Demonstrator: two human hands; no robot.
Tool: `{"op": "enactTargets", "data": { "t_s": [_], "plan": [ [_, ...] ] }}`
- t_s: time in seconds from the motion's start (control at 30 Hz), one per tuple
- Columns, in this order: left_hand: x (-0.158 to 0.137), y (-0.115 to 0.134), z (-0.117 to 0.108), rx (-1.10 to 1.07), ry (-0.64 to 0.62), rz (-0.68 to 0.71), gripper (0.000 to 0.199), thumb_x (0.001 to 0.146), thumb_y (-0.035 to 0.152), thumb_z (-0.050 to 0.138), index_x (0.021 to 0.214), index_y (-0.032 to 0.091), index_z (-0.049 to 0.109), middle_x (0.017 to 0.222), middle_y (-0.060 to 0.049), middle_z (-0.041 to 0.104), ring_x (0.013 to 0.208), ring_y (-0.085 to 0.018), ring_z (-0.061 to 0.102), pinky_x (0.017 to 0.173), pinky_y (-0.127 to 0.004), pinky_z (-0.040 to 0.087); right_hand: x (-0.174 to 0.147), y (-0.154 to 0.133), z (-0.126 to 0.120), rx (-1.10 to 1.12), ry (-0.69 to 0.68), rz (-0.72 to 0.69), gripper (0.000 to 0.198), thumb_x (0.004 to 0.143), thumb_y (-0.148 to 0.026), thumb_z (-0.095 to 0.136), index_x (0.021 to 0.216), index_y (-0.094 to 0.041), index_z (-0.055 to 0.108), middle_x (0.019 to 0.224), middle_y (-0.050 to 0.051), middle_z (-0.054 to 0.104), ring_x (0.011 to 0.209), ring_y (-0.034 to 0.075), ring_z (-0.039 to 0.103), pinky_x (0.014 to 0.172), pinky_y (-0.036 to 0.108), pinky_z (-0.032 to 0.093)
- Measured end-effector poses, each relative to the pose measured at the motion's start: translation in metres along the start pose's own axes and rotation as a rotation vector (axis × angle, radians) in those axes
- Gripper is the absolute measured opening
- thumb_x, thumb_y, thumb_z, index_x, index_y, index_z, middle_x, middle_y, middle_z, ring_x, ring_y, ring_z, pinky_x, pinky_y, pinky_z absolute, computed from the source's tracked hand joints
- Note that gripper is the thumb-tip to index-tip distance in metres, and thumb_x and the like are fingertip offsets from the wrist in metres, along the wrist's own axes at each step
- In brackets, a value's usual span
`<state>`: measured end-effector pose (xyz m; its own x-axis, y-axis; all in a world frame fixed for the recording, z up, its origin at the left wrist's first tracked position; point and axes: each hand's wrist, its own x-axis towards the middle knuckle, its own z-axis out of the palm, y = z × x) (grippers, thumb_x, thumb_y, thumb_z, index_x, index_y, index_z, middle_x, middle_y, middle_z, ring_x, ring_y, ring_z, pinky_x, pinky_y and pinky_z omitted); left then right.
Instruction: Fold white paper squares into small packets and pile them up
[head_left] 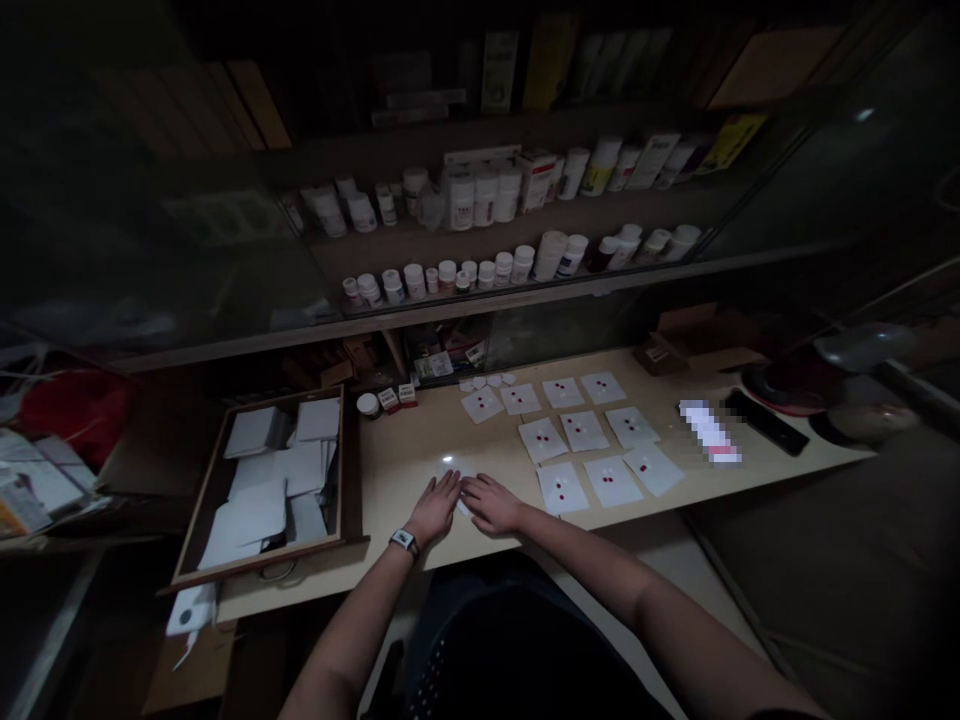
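Both hands meet at the front of the pale desk (405, 430). Between and beneath their fingertips shows a small piece of white paper (463, 508), mostly covered. My left hand (435, 508), with a watch (404, 541) on its wrist, presses its fingers together on the paper's left side. Bent fingers of my right hand (491, 503) press on it from the right. Right of them lie several white paper squares in rows, such as this paper square (551, 498), bearing red tablets (559, 492) and paler ones. Just beyond my hands rests a small clear, shiny item (448, 462).
An open drawer (349, 470) at left holds stacks of white paper (255, 510). At the desk's back stand a white-capped jar (367, 404) and small boxes (396, 397). A blurred phone-like object (709, 430) and a black object (769, 422) lie right. Shelves of white bottles (484, 195) rise behind.
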<state>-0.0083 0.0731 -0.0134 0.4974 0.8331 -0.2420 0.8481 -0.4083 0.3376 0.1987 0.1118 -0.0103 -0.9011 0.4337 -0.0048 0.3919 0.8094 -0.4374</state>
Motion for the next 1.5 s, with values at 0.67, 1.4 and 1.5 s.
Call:
{"op": "enactTargets", "data": {
  "t_s": [0.67, 1.4, 1.5],
  "plan": [
    [-0.002, 0.01, -0.001, 0.264, 0.08, 0.297, 0.014, 0.09, 0.014, 0.047, 0.093, 0.012, 0.061, 0.089, -0.01, 0.062, 0.093, -0.023, 0.054, 0.084, -0.039, 0.04, 0.039, -0.003, -0.028, -0.064, -0.138, 0.139, 0.043, 0.08, -0.022, 0.05, 0.122, -0.011, 0.05, 0.1, 0.015, 0.064, 0.096, 0.026, 0.056, 0.09, 0.038, 0.033],
    [-0.009, 0.036, 0.036, -0.367, 0.624, -0.363, 0.02, 0.089, 0.019, 0.043, 0.079, 0.019, 0.061, 0.073, -0.004, 0.06, 0.073, -0.017, 0.056, 0.069, -0.027, 0.045, 0.025, 0.016, 0.001, 0.076, -0.016, 0.128, 0.017, 0.085, -0.023, 0.056, 0.097, -0.018, 0.066, 0.11, 0.01, 0.063, 0.103, 0.023, 0.053, 0.087, 0.034, 0.038],
    [-0.011, 0.035, 0.038, -0.435, 0.599, -0.343, 0.017, 0.087, 0.019, 0.046, 0.091, 0.02, 0.062, 0.082, -0.005, 0.063, 0.081, -0.018, 0.059, 0.074, -0.029, 0.047, 0.03, 0.016, 0.006, 0.106, 0.029, 0.16, 0.014, 0.087, -0.023, 0.056, 0.089, -0.018, 0.068, 0.103, 0.008, 0.065, 0.098, 0.021, 0.054, 0.084, 0.031, 0.039]
  ]
}}
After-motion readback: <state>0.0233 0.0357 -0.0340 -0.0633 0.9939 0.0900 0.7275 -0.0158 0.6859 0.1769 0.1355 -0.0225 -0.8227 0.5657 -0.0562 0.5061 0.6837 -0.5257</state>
